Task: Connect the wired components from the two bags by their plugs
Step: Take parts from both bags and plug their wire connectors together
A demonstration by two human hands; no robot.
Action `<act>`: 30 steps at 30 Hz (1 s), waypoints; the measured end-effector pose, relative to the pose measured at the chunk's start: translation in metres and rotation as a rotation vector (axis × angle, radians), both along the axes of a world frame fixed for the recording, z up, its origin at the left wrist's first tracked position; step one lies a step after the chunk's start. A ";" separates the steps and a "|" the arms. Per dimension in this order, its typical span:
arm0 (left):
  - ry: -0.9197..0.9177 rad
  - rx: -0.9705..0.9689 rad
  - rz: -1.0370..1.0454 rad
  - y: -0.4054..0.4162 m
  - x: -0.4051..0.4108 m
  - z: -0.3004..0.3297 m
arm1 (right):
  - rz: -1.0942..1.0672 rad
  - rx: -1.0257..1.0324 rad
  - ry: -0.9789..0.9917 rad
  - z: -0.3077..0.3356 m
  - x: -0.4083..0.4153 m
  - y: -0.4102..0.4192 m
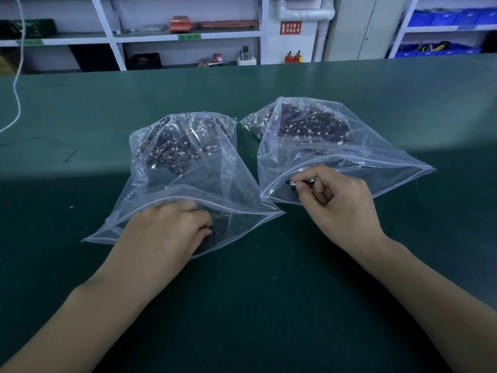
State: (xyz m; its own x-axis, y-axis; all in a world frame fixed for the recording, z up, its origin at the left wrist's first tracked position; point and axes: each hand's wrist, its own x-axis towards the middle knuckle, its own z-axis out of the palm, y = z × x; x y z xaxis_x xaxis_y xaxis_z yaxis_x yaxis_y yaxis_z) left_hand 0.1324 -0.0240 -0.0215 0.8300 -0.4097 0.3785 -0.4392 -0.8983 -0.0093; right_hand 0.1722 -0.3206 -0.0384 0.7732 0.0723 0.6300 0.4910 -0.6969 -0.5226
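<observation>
A small dark wired component with a white plug is seen at the mouth of the right bag, right of frame centre, pinched between thumb and forefinger of the right hand; the remaining fingers are curled in. Its long axis appears to run roughly left to right across the frame, though most of it is hidden by the fingers, so which end carries the plug cannot be stated firmly.

The left hand is inserted in the mouth of the left bag, lower centre-left, fingers curled round something dark. What is gripped is too blurred to identify.

Both bags lie on the green bench, mouths towards the lower edge of the frame and closed ends towards the top, side by side and just apart. Masses of dark parts with fine wires and white plugs are heaped at the far ends.

Risks are judged as follows:
- Tangled wires could drag neighbouring pieces out with the pinched one.
- A pull on the wire rather than the body could strain its joint.
- The loose bag film could be caught in either grip.
- Plugs mated at the wrong orientation could be forced and damaged.

A white cord hangs at upper left, and shelving stands beyond.
</observation>
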 end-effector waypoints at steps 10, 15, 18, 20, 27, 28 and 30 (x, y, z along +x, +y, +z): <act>-0.255 -0.186 -0.165 -0.013 -0.002 -0.004 | 0.040 0.004 -0.037 -0.002 -0.001 0.002; -0.282 -0.291 -0.287 -0.018 -0.002 -0.008 | 0.107 0.008 -0.067 -0.003 -0.002 0.003; -0.314 -0.400 -0.306 -0.020 -0.004 -0.008 | 0.153 0.010 -0.092 -0.003 -0.003 0.005; -0.335 -0.466 -0.298 -0.021 -0.006 -0.008 | 0.173 0.008 -0.106 -0.004 -0.003 0.006; -0.255 -0.748 -0.235 -0.026 -0.010 -0.007 | 0.268 0.026 -0.096 -0.004 -0.006 0.009; -0.229 -0.808 -0.239 -0.027 -0.012 -0.007 | 0.300 0.022 -0.089 -0.003 -0.007 0.010; -0.180 -0.897 -0.238 -0.029 -0.013 -0.008 | 0.369 0.011 -0.069 -0.003 -0.011 0.012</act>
State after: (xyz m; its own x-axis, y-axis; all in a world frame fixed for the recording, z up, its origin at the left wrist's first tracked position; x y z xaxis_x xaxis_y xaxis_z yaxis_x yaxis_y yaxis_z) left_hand 0.1195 -0.0528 -0.0294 0.6600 -0.0546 0.7493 -0.6716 -0.4897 0.5560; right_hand 0.1612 -0.3087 -0.0412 0.6521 0.3312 0.6819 0.7425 -0.4606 -0.4863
